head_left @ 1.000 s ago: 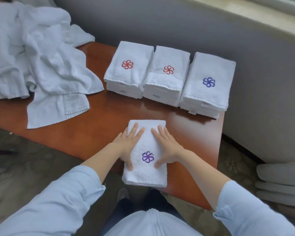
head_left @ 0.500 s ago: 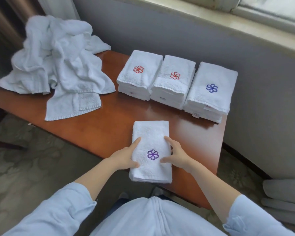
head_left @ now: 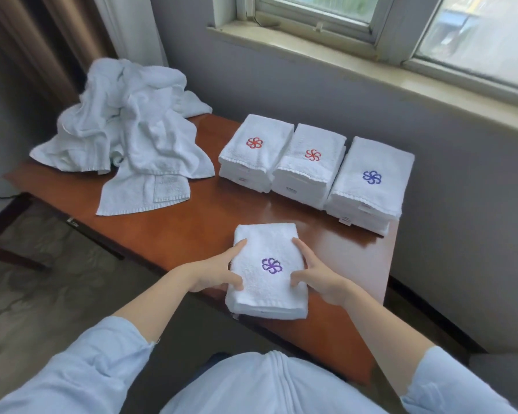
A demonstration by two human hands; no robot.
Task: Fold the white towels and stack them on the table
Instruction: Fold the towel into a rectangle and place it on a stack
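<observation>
A folded white towel with a purple flower (head_left: 266, 270) sits at the near edge of the wooden table (head_left: 192, 231). My left hand (head_left: 213, 273) grips its left side, thumb on top. My right hand (head_left: 314, 276) grips its right side the same way. Three stacks of folded towels stand in a row at the back: one with a red flower (head_left: 256, 150), a second with a red flower (head_left: 310, 162), and one with a blue flower (head_left: 371, 180). A heap of unfolded white towels (head_left: 132, 130) lies on the table's left end.
A grey wall and a window sill (head_left: 371, 64) run behind the table. Curtains (head_left: 72, 40) hang at the far left. Patterned floor lies to the left and below the table edge.
My hands went from pressing flat on top of the purple-flower towel to gripping its two sides. The camera view tilted up, showing the window.
</observation>
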